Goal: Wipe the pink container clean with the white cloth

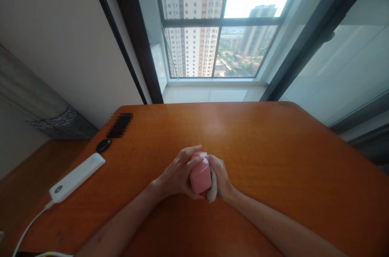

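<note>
A tall window fills the upper middle of your view, with high-rise towers beyond it. Below it, an orange wooden table spans the lower frame. Toward the table's left side lie a slim white device, its white cable running to the lower left corner, a black oval object just beyond it, and a pixelated dark patch that hides whatever lies there.

At lower centre, your left hand curls closed over a pink box-shaped object, and your right hand cups its other side, with a white wad pressed between them. Keep the object centred between your palms, with your forearms low; the grip looks steady. Your fingers hide much of the object, and the wad's material and full extent are hard to make out.
</note>
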### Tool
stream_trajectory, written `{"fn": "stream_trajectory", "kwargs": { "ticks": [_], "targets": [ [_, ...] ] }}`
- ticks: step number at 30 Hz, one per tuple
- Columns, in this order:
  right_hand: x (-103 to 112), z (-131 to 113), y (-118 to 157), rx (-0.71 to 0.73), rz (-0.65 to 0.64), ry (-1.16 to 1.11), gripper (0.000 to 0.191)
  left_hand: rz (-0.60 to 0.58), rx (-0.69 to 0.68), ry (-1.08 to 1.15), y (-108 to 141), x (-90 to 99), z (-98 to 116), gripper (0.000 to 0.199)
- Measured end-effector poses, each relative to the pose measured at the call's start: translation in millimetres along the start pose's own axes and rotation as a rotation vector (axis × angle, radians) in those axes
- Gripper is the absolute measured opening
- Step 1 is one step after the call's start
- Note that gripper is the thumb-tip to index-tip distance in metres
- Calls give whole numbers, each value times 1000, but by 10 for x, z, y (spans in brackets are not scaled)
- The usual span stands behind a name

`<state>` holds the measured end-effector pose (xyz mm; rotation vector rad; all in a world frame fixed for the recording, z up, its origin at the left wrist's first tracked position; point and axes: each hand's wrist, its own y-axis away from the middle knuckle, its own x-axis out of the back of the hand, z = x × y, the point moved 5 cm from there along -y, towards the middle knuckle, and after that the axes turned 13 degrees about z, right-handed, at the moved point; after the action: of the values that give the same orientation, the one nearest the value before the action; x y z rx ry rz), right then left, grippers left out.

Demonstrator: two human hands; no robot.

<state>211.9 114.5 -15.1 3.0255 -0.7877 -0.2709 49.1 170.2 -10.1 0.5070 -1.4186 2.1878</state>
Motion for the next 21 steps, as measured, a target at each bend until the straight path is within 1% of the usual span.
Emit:
{"fn": "stream_trajectory", "kwargs": {
  "ticks": [2,5,6,8,10,11,12,13,15,16,18,20,21],
  "targets": [
    [0,1,-3,0,14,-7,69,-9,21,-30,-29,11,-1,127],
    [-4,-9,2,17,15,-15,68,22,116,59,-65,18,3,123],
    [-8,-12,7,23,4,-13,69,36,171,105,-66,14,-6,120],
    [-17,-10,20,17,-25,9,70,38,327,209,-40,-17,-47,113],
    [-21,-6,30,-12,-35,40,72,9,485,309,17,-71,-96,107],
    [-20,-10,33,-26,-31,50,73,-1,537,347,46,-92,-115,108],
    [-20,-17,35,-35,-23,52,73,-4,557,371,67,-104,-128,110],
    [-20,-27,35,-41,-16,50,73,4,548,374,79,-103,-139,114],
    [-16,-42,32,-43,3,42,73,40,449,316,77,-62,-146,125],
    [-15,-44,28,-43,7,38,73,52,369,260,67,-35,-140,131],
    [-15,-35,18,-37,3,27,74,31,177,123,44,0,-101,141],
    [-10,-13,3,-27,10,8,72,-9,27,3,26,12,-59,142],
    [-6,0,-5,-23,17,1,72,-20,-13,-38,17,16,-43,138]
  ]
}}
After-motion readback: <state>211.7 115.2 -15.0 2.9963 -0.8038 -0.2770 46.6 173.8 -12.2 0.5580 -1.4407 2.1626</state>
